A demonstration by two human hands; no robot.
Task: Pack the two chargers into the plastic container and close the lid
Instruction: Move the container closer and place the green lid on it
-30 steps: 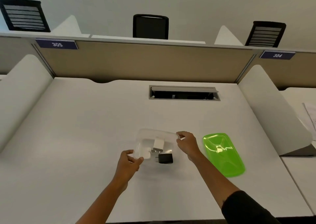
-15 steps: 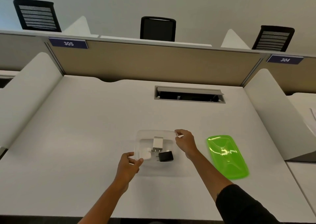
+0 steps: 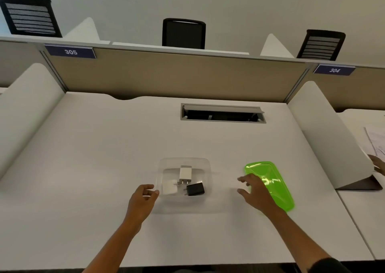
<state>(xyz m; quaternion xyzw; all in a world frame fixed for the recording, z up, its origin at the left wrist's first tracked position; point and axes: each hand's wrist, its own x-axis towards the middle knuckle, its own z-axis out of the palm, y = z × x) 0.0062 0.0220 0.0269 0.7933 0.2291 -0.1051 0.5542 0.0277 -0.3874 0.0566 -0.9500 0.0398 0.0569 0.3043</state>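
Note:
A clear plastic container (image 3: 205,164) sits on the white desk, lid off. Inside it lie a white charger (image 3: 185,172) with its prongs toward me, a black charger (image 3: 195,189) to its lower right, and a small white block (image 3: 169,187) at the lower left. My left hand (image 3: 143,200) pinches the container's near left corner. My right hand (image 3: 255,191) hovers with fingers spread over the left edge of the bright green lid (image 3: 273,183), which lies flat to the right of the container.
A cable slot (image 3: 223,113) is cut into the desk behind the container. White side dividers (image 3: 325,135) flank the desk and a beige partition (image 3: 177,77) closes the back. Papers (image 3: 376,141) and another person's hand (image 3: 379,165) show at the far right.
My right hand has let go of the container's far right corner and moved right onto the edge of the green lid. My left hand stays at the container's near left corner.

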